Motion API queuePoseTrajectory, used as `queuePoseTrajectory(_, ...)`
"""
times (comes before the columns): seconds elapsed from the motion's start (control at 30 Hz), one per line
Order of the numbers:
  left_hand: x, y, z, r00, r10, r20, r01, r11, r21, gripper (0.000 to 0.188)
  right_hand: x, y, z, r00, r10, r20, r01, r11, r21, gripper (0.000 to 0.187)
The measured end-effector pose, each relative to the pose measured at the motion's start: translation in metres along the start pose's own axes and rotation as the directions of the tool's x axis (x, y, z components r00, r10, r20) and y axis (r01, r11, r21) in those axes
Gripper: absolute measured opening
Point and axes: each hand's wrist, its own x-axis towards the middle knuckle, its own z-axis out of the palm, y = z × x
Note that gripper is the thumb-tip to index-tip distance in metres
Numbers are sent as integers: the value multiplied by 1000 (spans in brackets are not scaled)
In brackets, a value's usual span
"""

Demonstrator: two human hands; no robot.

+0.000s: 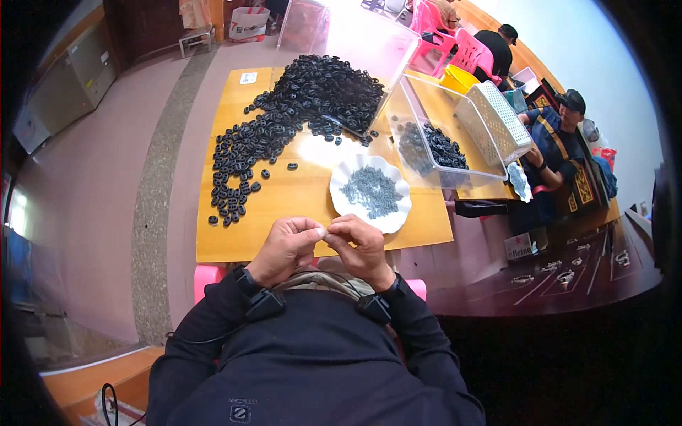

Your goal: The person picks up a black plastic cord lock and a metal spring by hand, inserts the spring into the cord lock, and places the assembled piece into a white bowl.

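Above the table's near edge, my left hand (288, 248) and my right hand (360, 245) meet, thumbs and forefingers pinched close together. Whatever sits between the fingertips is hidden or too small to name. Just beyond my right hand is a white scalloped plate (398, 219) holding a heap of small grey pieces (371, 192). Small black oval parts with holes (327, 89) form a big pile at the table's far side. More of these parts spread in a loose band toward the near left, ending left of my left hand. Both wrists carry dark strapped devices.
A clear plastic bin (455, 176) with black parts inside stands right of the plate, beside a cream perforated basket (490, 121). Another clear tub (398, 60) borders the pile. A person in a dark cap (568, 142) sits at the right; others are farther back near pink chairs (469, 53).
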Motion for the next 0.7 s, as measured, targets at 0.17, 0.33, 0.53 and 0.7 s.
queuePoseTrajectory(0.17, 5, -7, -2, 999, 2, -52, -1, 1000, 19, 13, 9, 12, -20, 998, 26, 62, -16, 989, -145, 7)
queuePoseTrajectory(0.33, 10, -6, -8, 983, 10, -185, -9, 1000, 5, 17, 17, 31, -58, 1000, 27, -14, -30, 822, -569, 5)
queuePoseTrajectory(0.53, 9, -3, -12, 976, 24, -215, -40, 997, -73, 20, 24, 37, -70, 996, 89, 27, -32, 597, -801, 11)
queuePoseTrajectory(0.7, 11, -2, -16, 972, 10, -233, -41, 991, -128, 19, 30, 38, -66, 982, 74, 172, 86, 638, -765, 13)
